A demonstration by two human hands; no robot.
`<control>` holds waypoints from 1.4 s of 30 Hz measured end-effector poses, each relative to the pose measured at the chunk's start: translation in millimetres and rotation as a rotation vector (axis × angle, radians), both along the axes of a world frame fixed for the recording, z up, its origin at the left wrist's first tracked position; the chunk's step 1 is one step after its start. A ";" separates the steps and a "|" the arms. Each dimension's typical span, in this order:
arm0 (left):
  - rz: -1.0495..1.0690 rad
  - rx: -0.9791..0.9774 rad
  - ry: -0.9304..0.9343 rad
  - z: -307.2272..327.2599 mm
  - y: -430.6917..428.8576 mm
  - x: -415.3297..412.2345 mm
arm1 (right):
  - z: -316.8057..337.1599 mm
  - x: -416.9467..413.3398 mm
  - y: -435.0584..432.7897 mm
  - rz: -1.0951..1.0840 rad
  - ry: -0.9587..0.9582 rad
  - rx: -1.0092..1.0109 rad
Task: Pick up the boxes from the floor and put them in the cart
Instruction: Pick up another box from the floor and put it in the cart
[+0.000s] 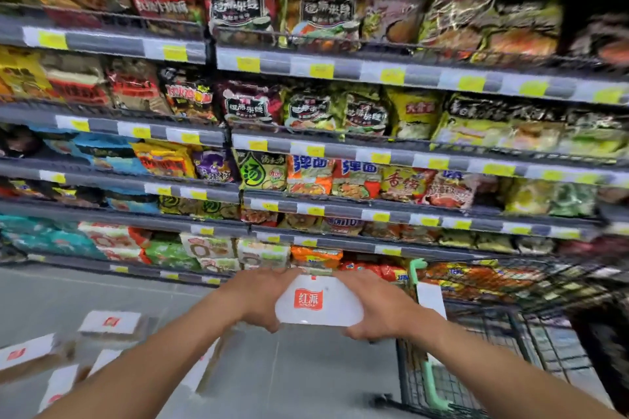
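While both arms reach forward, the left hand point(262, 299) and the right hand point(374, 311) hold one white box point(318, 304) between them. The left hand grips the left end of the box and the right hand grips the right end, with the fingers curled around the sides and under the lower edge. The box has a red square logo on its top face, and this face is turned toward the camera. The box is in the air above the grey floor point(306, 371), just left of the cart point(544, 343) and not inside it.

The cart stands at the right side. It is a dark wire basket with a green handle point(431, 384), and a white card point(430, 298) stands at its near corner. What lies inside the cart I cannot tell, because the picture is blurred there.

On the floor at the lower left lie other boxes point(110, 321) of the same kind, with white tops, a red logo and brown sides. Some of them are partly hidden by the left forearm. Behind the hands rise shelves point(340, 70) full of colourful packets point(309, 175), with yellow price labels on the rails.
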State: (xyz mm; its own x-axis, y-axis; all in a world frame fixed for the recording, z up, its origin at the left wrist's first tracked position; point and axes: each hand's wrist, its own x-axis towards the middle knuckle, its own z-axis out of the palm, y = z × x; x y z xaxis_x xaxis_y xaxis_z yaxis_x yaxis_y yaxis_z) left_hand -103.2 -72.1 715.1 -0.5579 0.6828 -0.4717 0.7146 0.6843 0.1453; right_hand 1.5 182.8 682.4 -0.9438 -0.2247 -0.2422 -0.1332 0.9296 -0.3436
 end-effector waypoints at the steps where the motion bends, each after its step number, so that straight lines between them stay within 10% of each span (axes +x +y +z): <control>1: -0.034 0.009 0.008 2.6 17.6 -0.8 | 1.8 6.8 13.7 -0.033 0.003 -0.004; 23: -0.755 0.092 0.002 -40.4 393.7 44.9 | -38.7 194.0 215.0 -0.948 -0.001 -0.023; 42: -1.327 -0.100 0.099 -150.5 575.5 22.1 | -135.5 135.5 239.5 -1.691 -0.213 -0.193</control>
